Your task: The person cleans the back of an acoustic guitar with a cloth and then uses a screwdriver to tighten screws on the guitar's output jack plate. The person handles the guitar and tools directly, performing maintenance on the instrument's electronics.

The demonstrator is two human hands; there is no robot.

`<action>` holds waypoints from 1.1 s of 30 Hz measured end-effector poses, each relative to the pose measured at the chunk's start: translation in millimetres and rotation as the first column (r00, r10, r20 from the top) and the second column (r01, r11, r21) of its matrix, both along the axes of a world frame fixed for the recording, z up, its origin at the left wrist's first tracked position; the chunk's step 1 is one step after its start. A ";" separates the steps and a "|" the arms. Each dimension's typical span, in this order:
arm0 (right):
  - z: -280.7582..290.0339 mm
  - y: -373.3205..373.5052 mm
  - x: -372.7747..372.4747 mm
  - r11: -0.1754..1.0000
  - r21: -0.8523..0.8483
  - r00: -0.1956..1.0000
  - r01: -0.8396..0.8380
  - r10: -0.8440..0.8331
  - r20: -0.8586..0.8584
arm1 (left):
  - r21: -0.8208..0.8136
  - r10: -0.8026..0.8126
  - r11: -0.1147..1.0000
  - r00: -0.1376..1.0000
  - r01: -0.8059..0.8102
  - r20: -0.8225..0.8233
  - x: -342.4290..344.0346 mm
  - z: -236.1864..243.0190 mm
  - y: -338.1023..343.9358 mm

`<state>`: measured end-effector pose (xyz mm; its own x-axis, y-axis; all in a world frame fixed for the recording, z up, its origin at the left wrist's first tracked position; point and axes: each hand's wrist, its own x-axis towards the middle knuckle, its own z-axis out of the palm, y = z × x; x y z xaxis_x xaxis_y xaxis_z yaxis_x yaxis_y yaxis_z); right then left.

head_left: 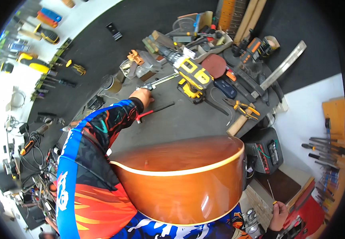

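Observation:
An acoustic guitar body point(180, 195), glossy brown with cream edging, lies across my lap against the bench. My left arm stretches forward past it. My left hand point(141, 96) is at the near end of a caliper point(164, 81) on the dark bench, its fingers closed around that end and partly hidden. Just beside this hand lies a small tool with a red head and black handle point(156, 110). At the lower right, my right hand point(280, 217) grips a slim screwdriver point(271, 192) by its yellow handle, the shaft pointing up, to the right of the guitar.
A yellow and black cordless drill point(192, 77) stands beyond the caliper. Pliers point(242, 108), a wooden-handled hammer point(240, 124), a red sanding disc point(214, 66) and a metal straightedge point(284, 65) lie to the right. Screwdrivers point(47, 34) hang along the left wall.

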<state>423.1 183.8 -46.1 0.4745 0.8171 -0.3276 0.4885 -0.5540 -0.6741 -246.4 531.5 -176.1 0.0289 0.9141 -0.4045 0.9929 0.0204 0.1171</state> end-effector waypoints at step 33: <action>100.5 154.3 -61.8 0.401 0.916 0.737 -0.019 0.624 -0.259 | 0.399 -0.432 0.897 0.565 0.190 0.703 283.9 326.5 -141.7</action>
